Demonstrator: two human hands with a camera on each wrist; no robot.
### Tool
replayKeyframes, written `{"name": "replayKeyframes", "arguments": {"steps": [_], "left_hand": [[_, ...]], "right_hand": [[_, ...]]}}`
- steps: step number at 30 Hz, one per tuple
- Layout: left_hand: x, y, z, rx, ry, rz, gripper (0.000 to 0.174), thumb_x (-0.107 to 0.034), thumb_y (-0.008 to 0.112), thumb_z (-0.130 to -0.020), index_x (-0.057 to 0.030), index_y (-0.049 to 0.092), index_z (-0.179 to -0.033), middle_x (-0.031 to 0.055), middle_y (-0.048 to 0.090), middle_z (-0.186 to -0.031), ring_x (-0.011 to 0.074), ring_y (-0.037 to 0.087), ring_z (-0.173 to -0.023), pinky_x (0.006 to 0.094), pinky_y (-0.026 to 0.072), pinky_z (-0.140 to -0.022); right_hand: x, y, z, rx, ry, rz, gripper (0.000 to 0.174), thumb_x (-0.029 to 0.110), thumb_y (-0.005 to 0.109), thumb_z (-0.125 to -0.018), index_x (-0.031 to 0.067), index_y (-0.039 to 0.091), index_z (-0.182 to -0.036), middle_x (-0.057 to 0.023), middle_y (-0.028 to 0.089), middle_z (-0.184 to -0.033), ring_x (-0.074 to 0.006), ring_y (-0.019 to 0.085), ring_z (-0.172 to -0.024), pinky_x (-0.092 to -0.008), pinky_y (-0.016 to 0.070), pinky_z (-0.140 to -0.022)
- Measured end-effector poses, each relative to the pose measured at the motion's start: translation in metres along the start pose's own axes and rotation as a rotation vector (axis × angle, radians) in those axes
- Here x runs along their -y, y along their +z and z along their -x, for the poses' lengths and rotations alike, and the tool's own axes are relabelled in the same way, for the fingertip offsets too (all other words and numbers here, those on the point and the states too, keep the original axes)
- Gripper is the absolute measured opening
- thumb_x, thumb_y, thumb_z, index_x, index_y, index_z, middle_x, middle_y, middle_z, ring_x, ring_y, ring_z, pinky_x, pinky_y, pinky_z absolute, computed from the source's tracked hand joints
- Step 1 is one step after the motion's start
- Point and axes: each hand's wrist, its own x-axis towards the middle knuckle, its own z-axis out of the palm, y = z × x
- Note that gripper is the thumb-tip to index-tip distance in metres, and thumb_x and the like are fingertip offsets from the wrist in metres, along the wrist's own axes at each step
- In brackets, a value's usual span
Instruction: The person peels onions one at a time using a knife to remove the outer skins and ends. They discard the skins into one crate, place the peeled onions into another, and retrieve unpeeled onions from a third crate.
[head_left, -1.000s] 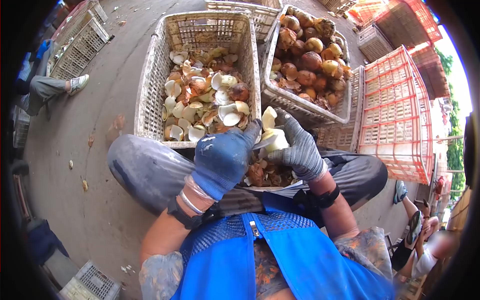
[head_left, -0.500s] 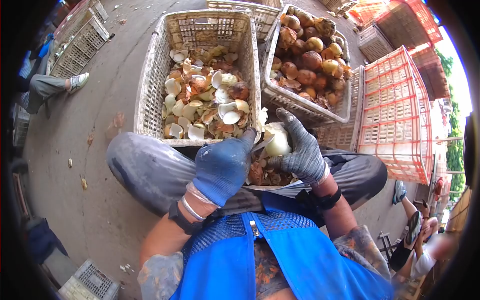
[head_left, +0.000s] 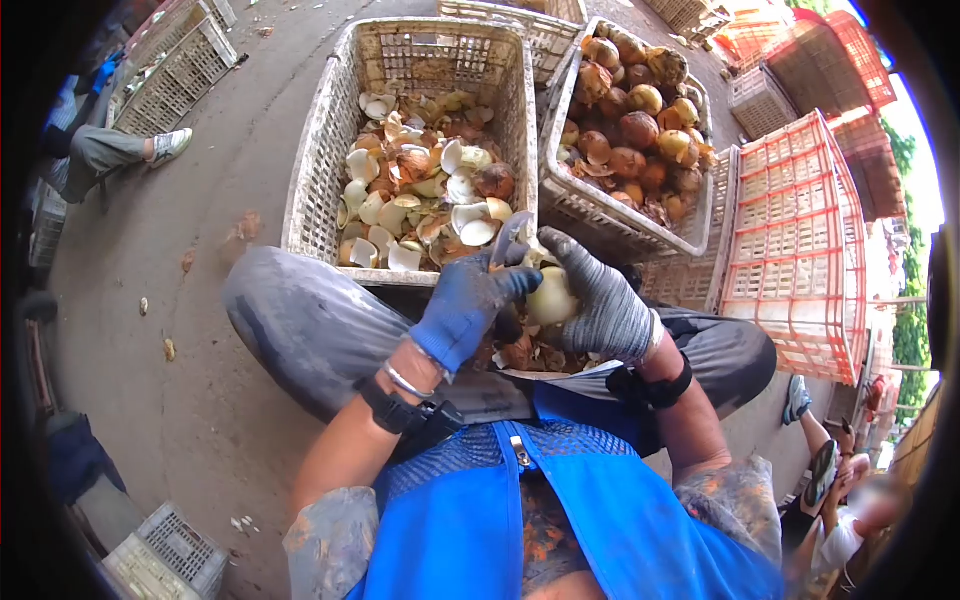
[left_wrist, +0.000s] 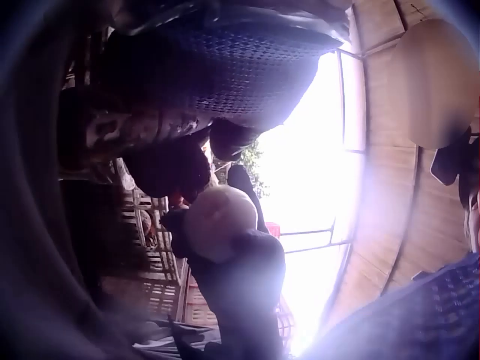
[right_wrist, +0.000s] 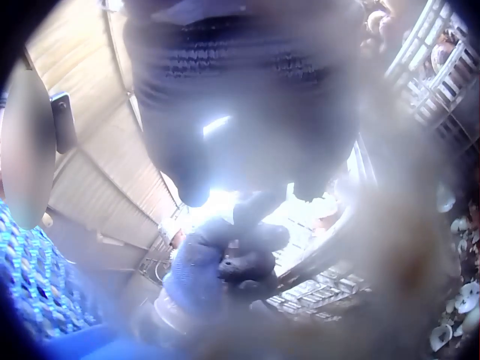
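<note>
In the head view, my right hand (head_left: 605,305), in a grey knit glove, holds a pale peeled onion (head_left: 552,298) between thumb and fingers. My left hand (head_left: 468,305), in a blue glove, grips a small knife; its curved grey blade (head_left: 513,238) points up and away beside the onion. The left fingertips are right at the onion's near left side. The left wrist view shows the onion (left_wrist: 221,221) pale within the shadowed right hand (left_wrist: 244,281). In the right wrist view, the blue-gloved left hand (right_wrist: 206,262) is beyond the blurred right hand (right_wrist: 247,112); the onion is mostly hidden there.
A crate (head_left: 300,215) of onion skins and pieces stands just ahead. To its right is a crate (head_left: 690,240) of brown unpeeled onions. Loose peelings (head_left: 520,352) lie below the hands. Red-and-white crates (head_left: 795,235) stand at right; another person (head_left: 845,530) sits at lower right.
The knife has swung from the onion's left side to point up and away, and the left fingers now come against the onion. The piece of peel hanging off the onion has gone from there.
</note>
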Motion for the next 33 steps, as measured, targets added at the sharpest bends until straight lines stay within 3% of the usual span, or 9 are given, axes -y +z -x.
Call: {"name": "replayKeyframes", "arguments": {"steps": [2,4,6,13,16,18,19,21,33], "left_hand": [[-0.007,0.002,-0.008,-0.011,-0.102,0.190,0.033,-0.017,0.070,-0.093,0.0055,0.069,-0.117,0.0073,0.070,-0.090,0.0138,0.063,-0.056,0.0261,0.0535,-0.055],[-0.016,0.002,-0.007,-0.037,0.032,0.154,0.027,-0.015,0.070,-0.092,0.0046,0.071,-0.111,0.0079,0.071,-0.087,0.0135,0.065,-0.058,0.0268,0.0548,-0.056],[-0.029,0.007,-0.002,-0.071,0.274,0.074,0.017,-0.011,0.071,-0.092,0.0028,0.075,-0.100,0.0092,0.072,-0.082,0.0130,0.068,-0.061,0.0281,0.0573,-0.057],[-0.028,0.026,-0.006,-0.059,0.229,-0.086,0.018,-0.009,0.072,-0.088,0.0044,0.069,-0.100,0.0081,0.071,-0.081,0.0124,0.068,-0.063,0.0258,0.0578,-0.056],[-0.017,0.005,-0.022,-0.189,0.272,-0.184,0.019,-0.009,0.072,-0.088,0.0045,0.070,-0.101,0.0080,0.072,-0.082,0.0120,0.070,-0.067,0.0274,0.0577,-0.059],[-0.005,-0.016,-0.038,-0.397,0.523,-0.717,0.019,-0.010,0.071,-0.089,0.0019,0.071,-0.104,0.0118,0.075,-0.086,0.0169,0.072,-0.068,0.0321,0.0581,-0.062],[-0.003,-0.017,-0.039,-0.541,0.682,-0.841,0.023,-0.016,0.069,-0.088,-0.0085,0.077,-0.108,0.0183,0.072,-0.079,0.0364,0.070,-0.071,0.0423,0.0574,-0.066],[-0.005,-0.014,-0.027,-0.526,0.671,-0.924,0.028,-0.015,0.069,-0.087,-0.0094,0.076,-0.114,0.0184,0.072,-0.080,0.0363,0.071,-0.071,0.0432,0.0575,-0.066],[-0.013,0.028,0.009,-0.347,0.719,-1.001,0.045,-0.012,0.070,-0.086,-0.0110,0.068,-0.131,0.0199,0.070,-0.079,0.0393,0.070,-0.070,0.0494,0.0561,-0.064]], "right_hand": [[0.016,-0.011,-0.008,0.095,-0.053,0.152,0.089,0.016,0.086,-0.073,0.0077,0.044,-0.152,-0.0188,0.067,-0.124,-0.0314,0.068,-0.117,-0.0395,0.0543,-0.101],[0.023,-0.015,-0.003,-0.228,-0.250,0.342,0.092,0.014,0.090,-0.070,0.0079,0.045,-0.150,-0.0188,0.067,-0.125,-0.0321,0.069,-0.115,-0.0389,0.0551,-0.100],[0.017,-0.014,0.017,-0.278,0.133,-0.628,0.088,0.009,0.091,-0.070,0.0036,0.050,-0.147,-0.0140,0.066,-0.131,-0.0246,0.068,-0.114,-0.0380,0.0581,-0.096],[0.000,0.003,0.026,-0.419,0.349,-1.211,0.073,0.006,0.084,-0.076,0.0007,0.051,-0.141,-0.0147,0.063,-0.130,-0.0263,0.067,-0.112,-0.0426,0.0605,-0.098],[-0.012,0.007,0.027,-0.472,0.343,-1.168,0.069,0.004,0.080,-0.078,0.0016,0.052,-0.140,-0.0155,0.063,-0.127,-0.0298,0.067,-0.111,-0.0473,0.0615,-0.098],[-0.012,0.008,0.025,-0.456,0.317,-1.035,0.066,0.006,0.082,-0.077,0.0018,0.055,-0.137,-0.0117,0.065,-0.122,-0.0271,0.068,-0.111,-0.0425,0.0608,-0.096],[-0.012,0.008,0.024,-0.456,0.310,-1.035,0.066,0.006,0.082,-0.077,0.0018,0.055,-0.137,-0.0117,0.065,-0.122,-0.0271,0.068,-0.111,-0.0425,0.0608,-0.096],[-0.013,0.008,0.020,-0.516,0.211,-0.268,0.063,0.010,0.086,-0.075,0.0030,0.060,-0.132,-0.0092,0.068,-0.117,-0.0228,0.069,-0.109,-0.0376,0.0593,-0.093],[-0.009,0.009,0.003,-0.628,-0.178,0.407,0.055,0.010,0.087,-0.073,0.0070,0.065,-0.124,-0.0171,0.070,-0.117,-0.0366,0.070,-0.106,-0.0412,0.0583,-0.093]]}}
